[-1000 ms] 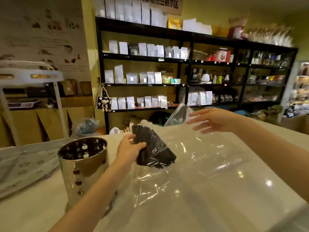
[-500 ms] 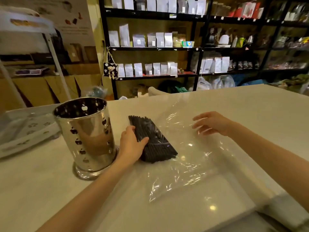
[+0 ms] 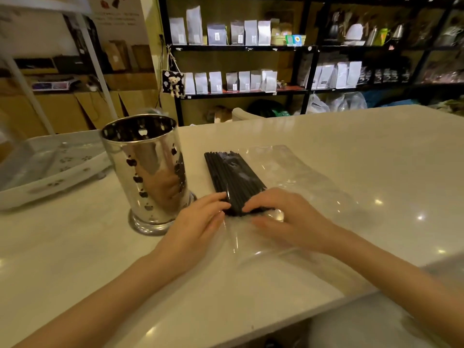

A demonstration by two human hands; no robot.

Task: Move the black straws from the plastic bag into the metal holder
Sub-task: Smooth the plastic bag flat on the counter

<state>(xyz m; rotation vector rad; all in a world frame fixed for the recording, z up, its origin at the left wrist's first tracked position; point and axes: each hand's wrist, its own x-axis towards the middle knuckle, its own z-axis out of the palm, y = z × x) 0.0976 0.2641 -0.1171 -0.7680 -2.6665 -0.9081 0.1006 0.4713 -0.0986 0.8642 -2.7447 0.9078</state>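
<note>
A bundle of black straws [image 3: 232, 175] lies flat on the white counter inside a clear plastic bag [image 3: 296, 177]. Both hands rest at the bundle's near end. My left hand [image 3: 198, 222] touches its left corner with the fingertips. Over the right corner my right hand [image 3: 288, 217] lies, fingers pressed on the bag and straws. The shiny metal holder [image 3: 148, 172], a tall cylinder with punched holes, stands upright just left of the straws and looks empty at its rim.
A white tray [image 3: 45, 169] sits at the far left of the counter [image 3: 351, 151]. The counter's near edge runs diagonally at lower right. Black shelves with white pouches stand behind the counter.
The bag and straws came down from mid-air to lie flat on the counter. My right hand moved in from the far right onto the near end of the bundle; my left slid to the near corner.
</note>
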